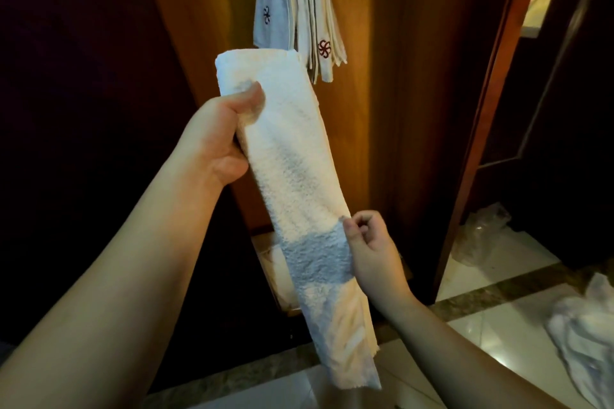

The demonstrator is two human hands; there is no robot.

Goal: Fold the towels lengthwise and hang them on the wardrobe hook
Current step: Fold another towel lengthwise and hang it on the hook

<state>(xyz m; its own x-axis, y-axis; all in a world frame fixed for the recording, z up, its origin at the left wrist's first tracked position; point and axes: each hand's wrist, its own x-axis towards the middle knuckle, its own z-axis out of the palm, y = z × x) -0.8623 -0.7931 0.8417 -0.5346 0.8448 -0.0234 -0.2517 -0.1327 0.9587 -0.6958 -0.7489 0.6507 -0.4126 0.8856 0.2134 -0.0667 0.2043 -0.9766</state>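
A long white terry towel folded into a narrow strip [292,183] hangs in front of the reddish-brown wooden wardrobe panel [362,129]. The left hand [216,139] grasps it near the top, thumb pressed over the front face. Lower down, the right hand [372,249] pinches the towel's right edge with curled fingers. Farther back, above, a bunch of white towels with dark red flower emblems [299,10] hangs on the wardrobe. A crumpled white cloth heap [581,322] lies on the pale tiled floor [498,262] at right.
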